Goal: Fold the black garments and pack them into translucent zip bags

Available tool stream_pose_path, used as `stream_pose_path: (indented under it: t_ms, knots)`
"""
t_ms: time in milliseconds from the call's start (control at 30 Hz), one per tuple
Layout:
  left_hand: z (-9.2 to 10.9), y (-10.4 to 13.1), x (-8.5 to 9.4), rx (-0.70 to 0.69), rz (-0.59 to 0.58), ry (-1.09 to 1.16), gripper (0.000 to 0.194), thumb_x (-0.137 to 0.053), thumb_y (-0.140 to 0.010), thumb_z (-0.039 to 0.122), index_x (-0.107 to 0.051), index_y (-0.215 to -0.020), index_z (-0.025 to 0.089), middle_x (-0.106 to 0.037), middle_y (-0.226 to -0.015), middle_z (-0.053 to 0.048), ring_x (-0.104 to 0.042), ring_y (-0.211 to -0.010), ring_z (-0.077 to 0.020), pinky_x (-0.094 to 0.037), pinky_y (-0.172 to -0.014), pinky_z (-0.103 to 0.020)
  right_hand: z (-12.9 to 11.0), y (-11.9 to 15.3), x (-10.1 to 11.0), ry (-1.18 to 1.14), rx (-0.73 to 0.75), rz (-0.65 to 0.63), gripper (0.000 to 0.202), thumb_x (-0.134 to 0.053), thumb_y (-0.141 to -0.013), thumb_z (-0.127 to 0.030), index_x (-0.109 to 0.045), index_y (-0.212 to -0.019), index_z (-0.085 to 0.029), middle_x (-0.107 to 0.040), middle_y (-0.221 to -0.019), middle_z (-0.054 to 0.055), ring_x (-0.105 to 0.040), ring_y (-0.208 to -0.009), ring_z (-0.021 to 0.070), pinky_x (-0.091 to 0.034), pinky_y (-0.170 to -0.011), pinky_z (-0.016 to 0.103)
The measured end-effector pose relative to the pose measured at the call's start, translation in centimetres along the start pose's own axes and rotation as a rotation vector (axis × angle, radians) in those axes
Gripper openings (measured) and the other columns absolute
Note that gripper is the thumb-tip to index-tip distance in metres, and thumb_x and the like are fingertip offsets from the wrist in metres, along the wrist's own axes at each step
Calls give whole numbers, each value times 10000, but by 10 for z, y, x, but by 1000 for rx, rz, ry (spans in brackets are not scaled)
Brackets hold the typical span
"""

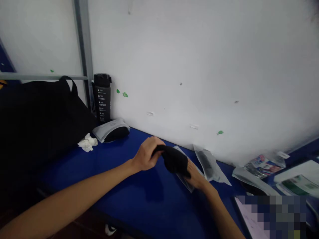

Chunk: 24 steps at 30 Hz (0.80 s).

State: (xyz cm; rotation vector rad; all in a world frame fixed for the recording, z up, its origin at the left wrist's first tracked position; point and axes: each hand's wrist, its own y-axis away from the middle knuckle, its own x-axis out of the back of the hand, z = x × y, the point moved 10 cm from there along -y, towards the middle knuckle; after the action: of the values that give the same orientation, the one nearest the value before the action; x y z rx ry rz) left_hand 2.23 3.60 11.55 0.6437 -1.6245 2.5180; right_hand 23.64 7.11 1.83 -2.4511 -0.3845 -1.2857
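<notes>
A soft black cloth item [174,161] is held above the blue table [139,196]. My left hand [149,153] is closed round its thin, band-like left end. My right hand [194,174] is at the item's right side, its fingers mostly hidden behind or inside the black cloth. Just below and behind the right hand, a clear plastic bag [185,184] shows in part. Nearest beyond the right hand lies another clear bag [209,164] with something dark in it.
Left of the hands are a pouch [109,127] with a black item, crumpled white tissue [88,142], a black bottle [102,98] and a large black bag [45,116]. Several plastic packages [265,166] and a pink sheet [251,215] lie at the right. A white wall [174,66] stands behind.
</notes>
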Motion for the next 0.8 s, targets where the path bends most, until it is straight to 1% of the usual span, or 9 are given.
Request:
stream_pose_path:
  t_ms: [100,200,300,367,467,533,633,733,800]
  knots:
    - [-46,3,23,318,207,36,198,-511,-1035,389,-564,-1092,207,-672,-1001,-65,-640,-937,-206,-498,-873,-337,15,7,10,232,-101,-13,677,-487,-982,-704,-447,-1581,-391,-567,-1493,91,-533,-1364,374,-397,-1144,644]
    - [-89,16,4,567,70,20,155,-559,-988,359,-565,-985,205,-669,-912,-20,-643,-884,-196,-487,-830,-317,3,18,-1,400,-138,-7,691,-555,-924,-754,-503,-1536,-439,-611,-1417,118,-565,-1291,423,-462,-1031,663]
    - [-115,33,-19,719,-90,11,159,-596,-935,346,-553,-866,209,-642,-757,20,-634,-744,-185,-459,-700,-290,-20,37,-23,450,-122,137,600,-432,-1024,-628,-552,-1525,-319,-558,-1509,180,-488,-1392,466,-404,-1078,711]
    - [-116,38,-25,719,-113,-2,159,-598,-932,363,-560,-891,215,-645,-742,27,-635,-714,-183,-439,-661,-280,-31,56,-39,403,-56,200,597,-364,-1061,-570,-494,-1566,-280,-394,-1659,121,-328,-1534,418,-276,-1214,687]
    - [-110,41,-29,705,-163,-30,170,-596,-934,373,-579,-1030,233,-671,-778,21,-659,-721,-190,-418,-627,-268,-9,86,-51,289,-128,174,628,-352,-1060,-600,-357,-1633,-344,-336,-1695,35,-305,-1563,355,-276,-1256,642]
    - [-107,41,-29,710,-181,-50,246,-598,-931,372,-585,-1141,246,-669,-762,14,-672,-718,-206,-412,-607,-268,18,105,-39,271,-222,213,642,-312,-1054,-624,-371,-1627,-340,-378,-1674,36,-354,-1541,356,-330,-1235,643]
    - [-105,41,-26,722,-185,-70,345,-588,-936,367,-590,-1264,258,-648,-700,15,-676,-691,-228,-432,-608,-286,48,123,-9,373,-294,317,672,-245,-1046,-632,-515,-1536,-261,-499,-1587,109,-467,-1458,395,-409,-1164,659]
    - [-101,41,-26,718,-172,-53,348,-546,-957,319,-624,-1292,265,-676,-711,6,-688,-706,-233,-492,-675,-321,54,124,15,549,-303,387,655,-196,-1050,-584,-665,-1323,-217,-671,-1346,172,-632,-1257,405,-516,-1025,607]
    - [-96,41,-26,713,-150,-43,343,-522,-969,291,-659,-1284,279,-740,-835,-20,-720,-826,-249,-535,-777,-361,46,116,28,671,-338,416,613,-219,-1041,-580,-707,-1161,-229,-707,-1189,198,-699,-1065,416,-552,-866,589]
